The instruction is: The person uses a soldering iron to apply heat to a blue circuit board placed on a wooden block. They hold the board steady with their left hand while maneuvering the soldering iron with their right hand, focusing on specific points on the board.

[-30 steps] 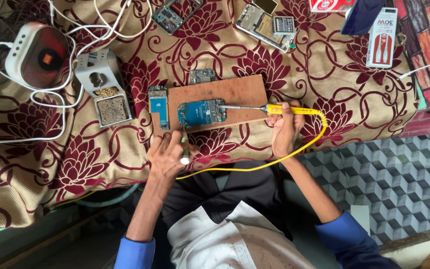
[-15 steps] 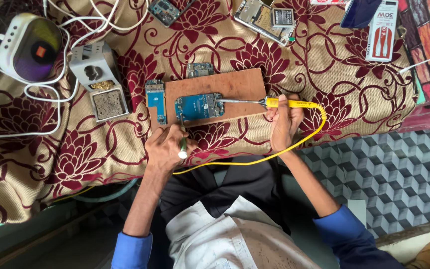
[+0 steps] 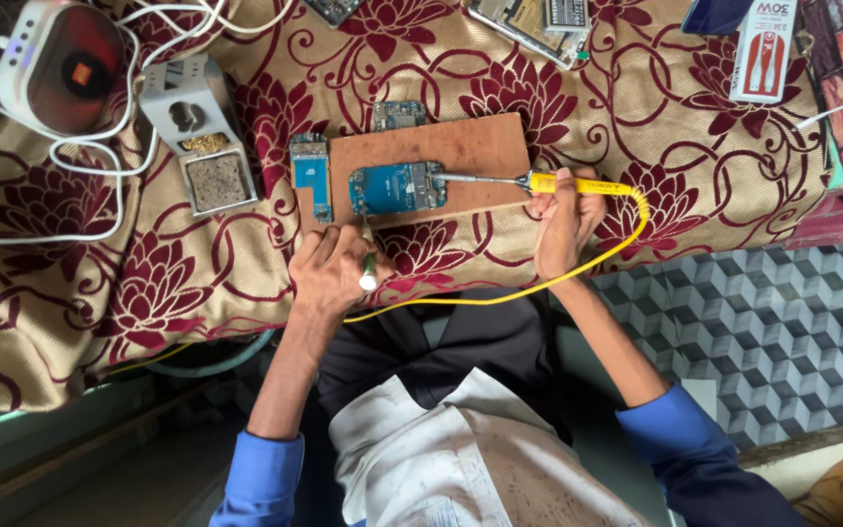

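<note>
Little has shifted since half a second ago: the right hand still grasps the yellow-handled soldering iron, tip on the blue circuit board at frame centre on the brown wooden block; the left hand pinches a thin metal tool. A slip could scorch the maroon floral cloth. Grey patterned floor lies lower right.

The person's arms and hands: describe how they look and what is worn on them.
Both forearms are bare. Each arm wears a bright blue sleeve, the left sleeve and the right sleeve, pushed up to about the elbow. The left hand and right hand are bare: no gloves, and no watch or bracelet shows at either wrist. I cannot tell whether any of the fingers carries a ring.
</note>
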